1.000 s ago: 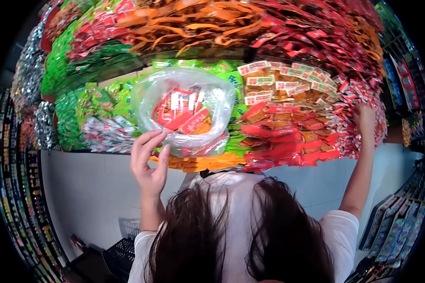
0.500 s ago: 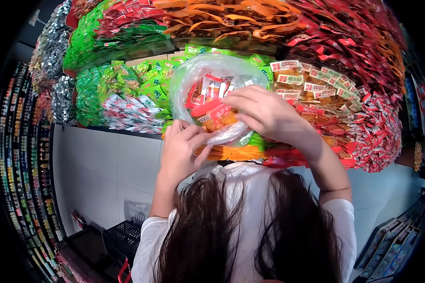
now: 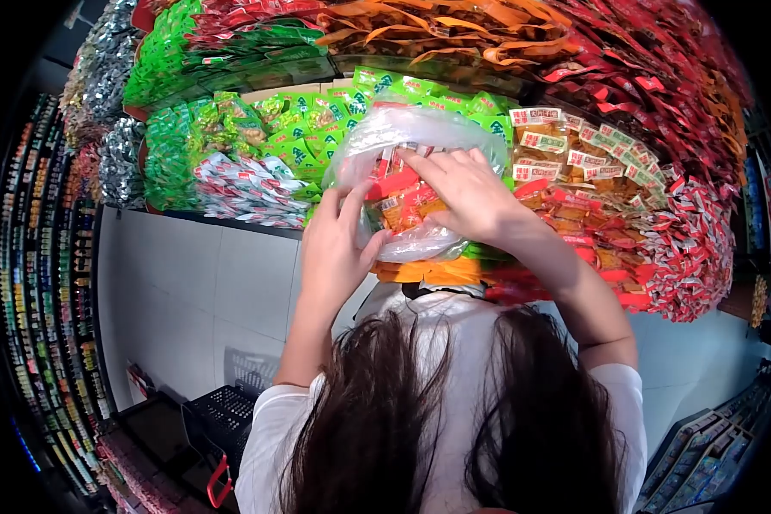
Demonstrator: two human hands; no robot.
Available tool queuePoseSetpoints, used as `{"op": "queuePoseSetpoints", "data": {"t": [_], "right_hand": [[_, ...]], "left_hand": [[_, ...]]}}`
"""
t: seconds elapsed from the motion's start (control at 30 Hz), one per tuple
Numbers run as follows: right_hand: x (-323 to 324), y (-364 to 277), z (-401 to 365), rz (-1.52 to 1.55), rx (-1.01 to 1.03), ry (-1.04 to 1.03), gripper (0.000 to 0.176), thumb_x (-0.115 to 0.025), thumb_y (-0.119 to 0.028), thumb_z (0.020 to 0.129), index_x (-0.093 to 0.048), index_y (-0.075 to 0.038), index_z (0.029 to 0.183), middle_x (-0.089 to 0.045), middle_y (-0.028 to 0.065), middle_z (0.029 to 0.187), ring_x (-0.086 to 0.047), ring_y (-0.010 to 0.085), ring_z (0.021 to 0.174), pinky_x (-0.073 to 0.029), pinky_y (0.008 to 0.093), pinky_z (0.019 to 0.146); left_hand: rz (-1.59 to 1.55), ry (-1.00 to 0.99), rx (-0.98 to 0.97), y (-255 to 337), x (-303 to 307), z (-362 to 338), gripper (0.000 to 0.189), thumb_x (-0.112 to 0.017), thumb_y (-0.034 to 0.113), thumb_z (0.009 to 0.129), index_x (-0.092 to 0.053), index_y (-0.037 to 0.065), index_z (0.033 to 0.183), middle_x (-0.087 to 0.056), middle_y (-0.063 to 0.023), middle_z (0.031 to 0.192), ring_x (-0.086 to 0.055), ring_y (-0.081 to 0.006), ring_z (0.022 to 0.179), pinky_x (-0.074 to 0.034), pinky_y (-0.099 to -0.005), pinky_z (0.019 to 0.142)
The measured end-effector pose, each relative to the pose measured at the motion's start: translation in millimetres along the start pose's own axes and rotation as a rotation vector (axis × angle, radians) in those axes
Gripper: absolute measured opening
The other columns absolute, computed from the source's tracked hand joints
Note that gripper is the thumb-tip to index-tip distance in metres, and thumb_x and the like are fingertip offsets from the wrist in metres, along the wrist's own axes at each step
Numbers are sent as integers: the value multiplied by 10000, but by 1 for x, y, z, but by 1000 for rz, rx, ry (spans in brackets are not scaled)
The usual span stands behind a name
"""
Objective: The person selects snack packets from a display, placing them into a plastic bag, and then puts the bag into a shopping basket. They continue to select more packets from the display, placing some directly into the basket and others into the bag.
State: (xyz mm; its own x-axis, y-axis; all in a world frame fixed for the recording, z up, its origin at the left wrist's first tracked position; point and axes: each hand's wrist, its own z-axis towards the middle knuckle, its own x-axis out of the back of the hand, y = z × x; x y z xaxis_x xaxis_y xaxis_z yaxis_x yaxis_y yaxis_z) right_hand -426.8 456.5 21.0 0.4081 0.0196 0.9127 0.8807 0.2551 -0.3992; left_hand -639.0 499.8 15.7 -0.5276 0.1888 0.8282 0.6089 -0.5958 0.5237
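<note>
A clear plastic bag (image 3: 420, 124) lies open on the snack display, with several red and orange snack packets (image 3: 411, 206) inside it. My left hand (image 3: 338, 244) is at the bag's left rim; its fingertips touch the bag near a packet's red end, and the thumb stands apart from them. Over the bag's right side reaches my right hand (image 3: 475, 193), fingers stretched across the packets and touching them from above. Its thumb points down at the near side of the packets. Part of the bag's contents is hidden under this hand.
Green snack packets (image 3: 304, 141) lie left of and behind the bag, white ones (image 3: 253, 184) farther left. Amber packets with white labels (image 3: 540, 146) fill the right. A black basket (image 3: 223, 411) with a red handle stands at lower left, near tall shelves (image 3: 47, 291).
My left fingers have loosened from a pinch on the bag's near rim and moved up its left side. My right hand has shifted slightly, spreading over the packets.
</note>
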Motion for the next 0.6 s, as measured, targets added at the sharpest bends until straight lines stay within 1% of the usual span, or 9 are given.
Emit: {"op": "queuePoseSetpoints", "data": {"t": [0.07,0.1,0.17,0.23,0.27,0.33,0.37,0.43,0.6], "right_hand": [[2,-1,-3,33,-34,-42,778,-733,-143,710,-365,-87,1392,-544,153,1151,-489,299,1098,-353,416,916],[2,-2,-6,44,-52,-7,754,-724,-123,707,-382,-85,1378,-557,150,1108,-500,302,1063,-363,412,900],[0,-1,-13,57,-71,27,732,-714,-104,704,-398,-83,1364,-570,147,1064,-511,305,1028,-374,408,885],[-6,4,-24,183,84,254,572,-684,-56,687,-510,-73,1232,-572,124,986,-525,312,949,-394,399,848],[-4,3,-29,184,81,254,572,-684,-56,687,-510,-73,1232,-572,124,986,-525,312,949,-394,399,848],[4,-1,-38,51,113,235,367,-649,-28,660,-591,-41,1022,-551,100,905,-539,284,884,-408,371,799],[7,-3,-42,52,109,236,367,-649,-28,660,-591,-41,1022,-551,100,905,-539,284,884,-408,371,799],[9,-6,-49,20,88,192,224,-635,-16,661,-613,-48,881,-530,94,863,-541,262,877,-407,373,801],[-1,-3,-58,-21,98,303,193,-646,-31,664,-627,-52,855,-546,81,879,-537,246,869,-405,372,798]], "left_hand": [[36,120,-185,1,-3,9,574,-781,140,662,-557,55,1183,-542,-131,1092,-554,-303,868,-462,-390,786],[35,119,-185,-1,-5,12,574,-781,140,662,-557,55,1183,-542,-131,1092,-554,-303,868,-462,-390,786],[97,49,-259,-6,-11,17,634,-788,145,652,-535,66,1228,-519,-130,1132,-530,-314,970,-454,-392,847],[122,24,-244,-4,-11,24,650,-791,154,648,-528,68,1236,-522,-128,1132,-526,-318,988,-448,-396,861],[148,-1,-231,-2,-11,26,666,-793,163,643,-520,70,1244,-524,-127,1131,-523,-321,1005,-441,-400,876],[154,12,-290,7,-7,32,661,-798,175,636,-526,66,1229,-524,-125,1121,-517,-325,1014,-438,-406,875],[161,27,-348,10,-6,34,657,-803,186,628,-533,63,1214,-524,-124,1110,-511,-329,1023,-435,-412,874],[190,-6,-337,12,-12,37,640,-809,194,615,-545,64,1183,-528,-126,1095,-506,-338,1028,-432,-425,871],[247,-13,-366,13,-22,48,565,-826,211,583,-586,59,1071,-571,-130,981,-530,-336,994,-436,-431,855]]}}
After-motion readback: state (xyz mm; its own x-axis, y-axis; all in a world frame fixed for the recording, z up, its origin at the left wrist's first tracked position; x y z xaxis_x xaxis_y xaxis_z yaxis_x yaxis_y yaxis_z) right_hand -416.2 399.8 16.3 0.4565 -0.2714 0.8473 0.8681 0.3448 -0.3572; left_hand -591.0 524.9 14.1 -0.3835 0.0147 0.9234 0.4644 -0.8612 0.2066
